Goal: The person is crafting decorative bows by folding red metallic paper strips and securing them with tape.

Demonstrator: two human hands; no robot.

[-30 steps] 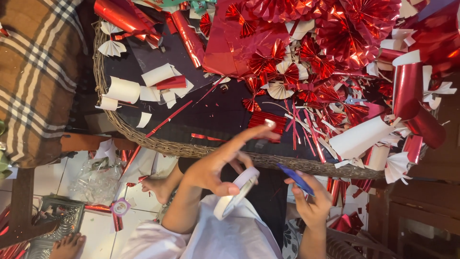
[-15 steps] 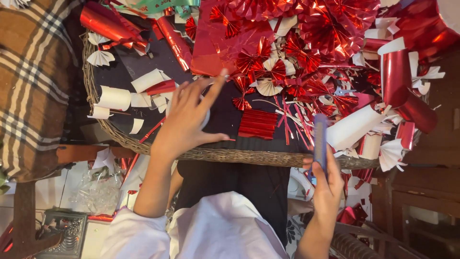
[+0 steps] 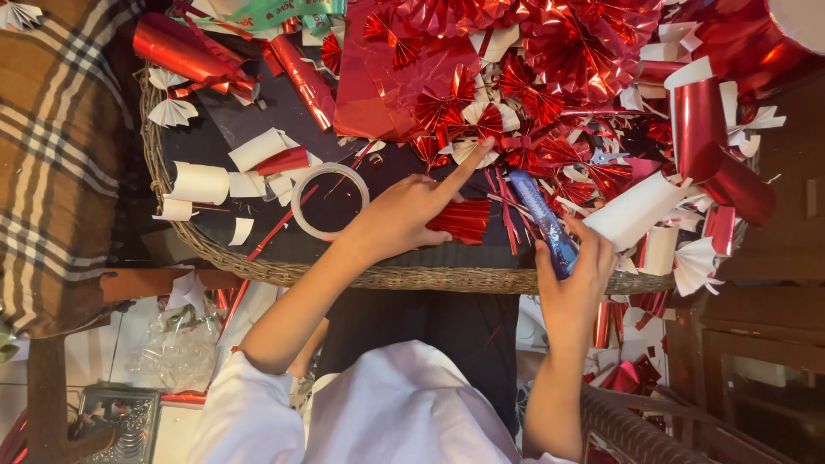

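A pleated red foil fan (image 3: pixel 464 219) lies on the dark tray (image 3: pixel 258 262), touching the palm edge of the left hand (image 3: pixel 404 215), whose forefinger points out, other fingers loosely curled. The right hand (image 3: pixel 580 275) grips a blue tube (image 3: pixel 541 219). Since half a second ago, the left hand has uncovered the tape ring (image 3: pixel 329 202).

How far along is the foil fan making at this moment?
Done: a heap of folded red foil fans fills the far side of the wicker tray. In hand: the left hand rests on a pleated red strip, finger pointing at a fan; the right hand grips a blue tool. Left: foil rolls, a tape ring and paper scraps lie unused.
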